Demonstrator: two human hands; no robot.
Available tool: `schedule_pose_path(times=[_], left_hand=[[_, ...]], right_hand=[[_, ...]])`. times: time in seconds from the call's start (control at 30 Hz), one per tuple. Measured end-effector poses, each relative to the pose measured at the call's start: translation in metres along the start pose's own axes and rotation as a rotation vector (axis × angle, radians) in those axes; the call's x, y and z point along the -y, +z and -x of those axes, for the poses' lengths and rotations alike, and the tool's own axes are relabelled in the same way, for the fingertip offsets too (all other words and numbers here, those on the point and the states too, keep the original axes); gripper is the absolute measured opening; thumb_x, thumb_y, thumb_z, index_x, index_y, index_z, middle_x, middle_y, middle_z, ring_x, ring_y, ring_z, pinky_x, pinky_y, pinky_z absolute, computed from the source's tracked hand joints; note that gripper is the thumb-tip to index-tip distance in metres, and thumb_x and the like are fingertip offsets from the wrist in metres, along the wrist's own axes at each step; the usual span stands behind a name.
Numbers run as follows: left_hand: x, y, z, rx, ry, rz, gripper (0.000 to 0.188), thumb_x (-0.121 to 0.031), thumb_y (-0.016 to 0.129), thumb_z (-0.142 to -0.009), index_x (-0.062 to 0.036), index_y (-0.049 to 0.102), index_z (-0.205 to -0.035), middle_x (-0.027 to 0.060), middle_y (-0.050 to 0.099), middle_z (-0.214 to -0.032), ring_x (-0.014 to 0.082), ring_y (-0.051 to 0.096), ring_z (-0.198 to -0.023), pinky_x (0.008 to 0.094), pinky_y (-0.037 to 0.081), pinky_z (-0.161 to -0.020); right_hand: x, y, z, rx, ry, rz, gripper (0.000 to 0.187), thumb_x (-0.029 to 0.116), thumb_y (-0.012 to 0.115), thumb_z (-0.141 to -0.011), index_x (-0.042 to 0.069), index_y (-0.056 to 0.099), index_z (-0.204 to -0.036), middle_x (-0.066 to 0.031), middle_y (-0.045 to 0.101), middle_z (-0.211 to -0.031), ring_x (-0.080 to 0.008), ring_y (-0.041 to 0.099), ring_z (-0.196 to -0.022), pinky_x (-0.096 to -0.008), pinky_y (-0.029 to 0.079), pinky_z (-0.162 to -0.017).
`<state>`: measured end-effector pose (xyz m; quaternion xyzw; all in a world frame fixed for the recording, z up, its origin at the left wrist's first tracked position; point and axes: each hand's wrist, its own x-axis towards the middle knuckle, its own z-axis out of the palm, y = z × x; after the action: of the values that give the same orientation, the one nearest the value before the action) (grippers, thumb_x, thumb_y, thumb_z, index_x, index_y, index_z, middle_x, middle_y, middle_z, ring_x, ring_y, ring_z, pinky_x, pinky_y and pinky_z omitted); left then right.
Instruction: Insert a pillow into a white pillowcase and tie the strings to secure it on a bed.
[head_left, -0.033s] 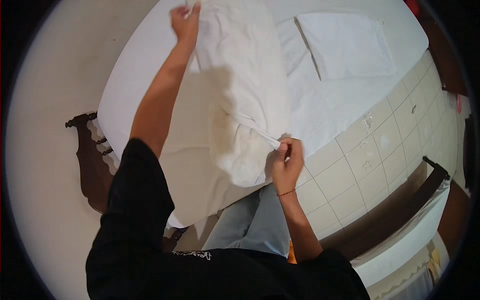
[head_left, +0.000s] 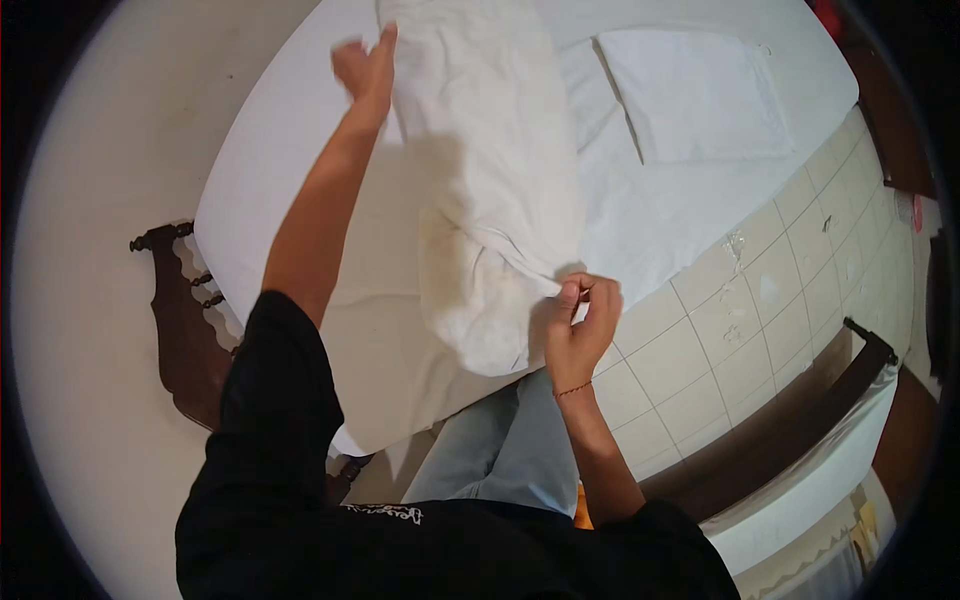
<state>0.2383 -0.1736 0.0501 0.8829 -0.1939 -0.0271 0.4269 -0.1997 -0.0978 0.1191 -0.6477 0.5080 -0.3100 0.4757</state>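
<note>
A long white pillow (head_left: 490, 130) lies lengthwise on the bed, its near end bare and stained yellowish brown. A white pillowcase (head_left: 520, 215) covers its far part, and the case's edge crosses the pillow near that stained end. My right hand (head_left: 585, 315) pinches this edge between thumb and fingers at the pillow's right side. My left hand (head_left: 368, 68) is beside the pillow's far left side, thumb apart from the slightly blurred fingers, with nothing seen in it.
A flat, folded white cloth (head_left: 695, 95) lies at the bed's far right. The bed (head_left: 380, 380) has a white sheet and a dark carved wooden end (head_left: 180, 330) at left. Tiled floor (head_left: 690, 370) runs along the right, where another dark wooden frame (head_left: 810, 410) stands.
My left hand has shifted slightly left and down, its thumb and fingers farther apart. My right hand has moved a little right, still pinching the pillowcase edge.
</note>
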Motion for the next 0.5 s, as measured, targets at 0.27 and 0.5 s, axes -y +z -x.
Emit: schedule_pose_path(times=[0.27, 0.5], left_hand=[[0.003, 0.000, 0.081, 0.457, -0.556, 0.806, 0.058, -0.043, 0.080, -0.078, 0.0020, 0.060, -0.108, 0.0140, 0.068, -0.100, 0.0251, 0.068, -0.084, 0.0381, 0.057, -0.072], [-0.132, -0.061, 0.049, 0.242, -0.097, 0.376, 0.093, -0.042, 0.079, -0.078, 0.0059, 0.033, -0.144, 0.0319, 0.042, -0.140, 0.0388, 0.047, -0.128, 0.0456, 0.040, -0.107]], right_hand=[[0.046, 0.087, -0.042, 0.214, -0.717, 0.491, 0.027, 0.001, 0.063, -0.074, 0.008, 0.069, -0.100, -0.0088, 0.062, -0.102, -0.0296, 0.059, -0.094, -0.0408, 0.048, -0.076], [0.063, 0.045, -0.097, 0.273, -0.218, -0.118, 0.012, -0.005, 0.059, -0.084, 0.000, 0.067, -0.092, -0.0091, 0.065, -0.075, -0.0115, 0.055, -0.059, -0.0240, 0.046, -0.059]])
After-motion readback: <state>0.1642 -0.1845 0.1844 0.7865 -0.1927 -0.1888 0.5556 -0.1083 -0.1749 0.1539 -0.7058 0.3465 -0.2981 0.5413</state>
